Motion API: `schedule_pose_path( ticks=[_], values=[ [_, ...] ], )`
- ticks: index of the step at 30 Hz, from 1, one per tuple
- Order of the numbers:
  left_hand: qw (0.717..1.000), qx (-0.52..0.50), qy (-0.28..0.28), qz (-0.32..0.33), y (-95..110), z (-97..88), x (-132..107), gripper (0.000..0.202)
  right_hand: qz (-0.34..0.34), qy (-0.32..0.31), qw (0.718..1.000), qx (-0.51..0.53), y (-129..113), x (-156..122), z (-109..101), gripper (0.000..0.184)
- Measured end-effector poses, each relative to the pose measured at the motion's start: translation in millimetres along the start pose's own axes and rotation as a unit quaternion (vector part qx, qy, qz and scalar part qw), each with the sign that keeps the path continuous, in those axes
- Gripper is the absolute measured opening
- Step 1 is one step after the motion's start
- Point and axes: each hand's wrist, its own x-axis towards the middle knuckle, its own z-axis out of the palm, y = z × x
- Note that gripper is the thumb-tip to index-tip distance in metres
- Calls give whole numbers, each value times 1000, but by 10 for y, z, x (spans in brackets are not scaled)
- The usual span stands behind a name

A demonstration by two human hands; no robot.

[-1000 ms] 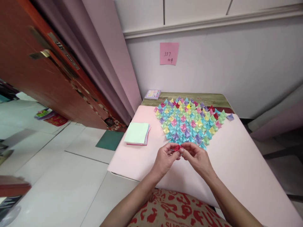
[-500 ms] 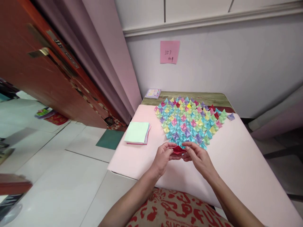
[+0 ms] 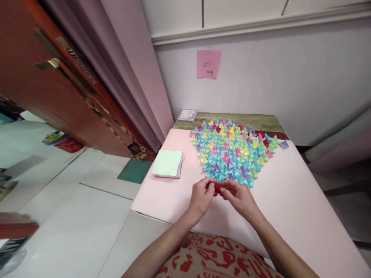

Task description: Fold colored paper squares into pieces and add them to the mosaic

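Note:
My left hand (image 3: pixel 202 196) and my right hand (image 3: pixel 239 195) meet over the near part of the pink table cover (image 3: pixel 292 200). Both pinch a small red folded paper piece (image 3: pixel 217 188) between their fingertips, and most of it is hidden by the fingers. Just beyond the hands lies a wide triangular patch of several folded paper pieces (image 3: pixel 232 152) in blue, green, pink, yellow and purple, its point toward me.
A stack of square paper sheets (image 3: pixel 168 163) with a green top lies to the left on the cover. A small paper pack (image 3: pixel 187 114) sits at the table's far left corner. A pink note (image 3: pixel 208 64) is on the wall. A red door (image 3: pixel 49 88) stands at left.
The red paper was spread wider between my hands half a second ago. Now both hands have closed in on it and it shows as a smaller lump.

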Motion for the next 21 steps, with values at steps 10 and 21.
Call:
schedule_pose_path(
  ticks=[10, 21],
  values=[
    [999, 23, 23, 21, -88, 13, 11, 20, 25, 35, 996, -80, -10, -36, 97, 27],
    [996, 62, 20, 53, 10, 54, -37, 22, 44, 35, 996, -70, 57, 9, 86, 21]
  ],
)
